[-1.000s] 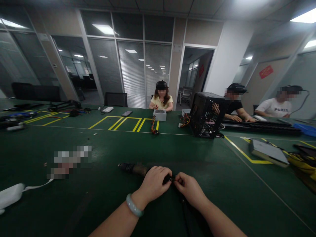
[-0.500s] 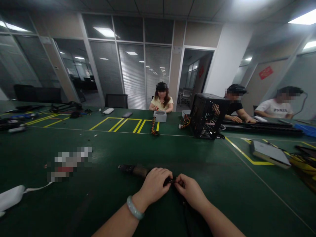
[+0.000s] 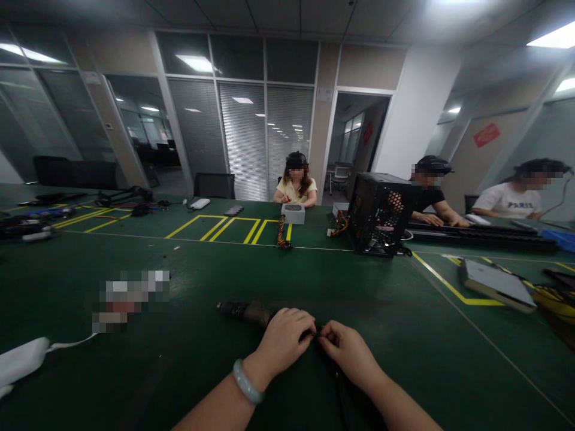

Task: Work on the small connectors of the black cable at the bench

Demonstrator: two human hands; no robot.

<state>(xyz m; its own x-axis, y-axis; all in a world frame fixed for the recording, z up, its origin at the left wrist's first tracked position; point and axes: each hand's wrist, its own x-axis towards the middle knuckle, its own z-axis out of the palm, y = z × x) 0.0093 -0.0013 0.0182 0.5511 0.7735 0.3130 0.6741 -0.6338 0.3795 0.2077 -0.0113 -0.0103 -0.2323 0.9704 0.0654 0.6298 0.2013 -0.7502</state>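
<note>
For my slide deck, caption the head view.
Braceleted left hand holding a dark, elongated object on a green tabletop, bare right hand alongside; black perforated computer case beyond.

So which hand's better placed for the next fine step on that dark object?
Probably the right hand: it is closed in a fine pinch just beside the left hand. The left is curled over the dark object, so seems better suited to steadying.
</note>
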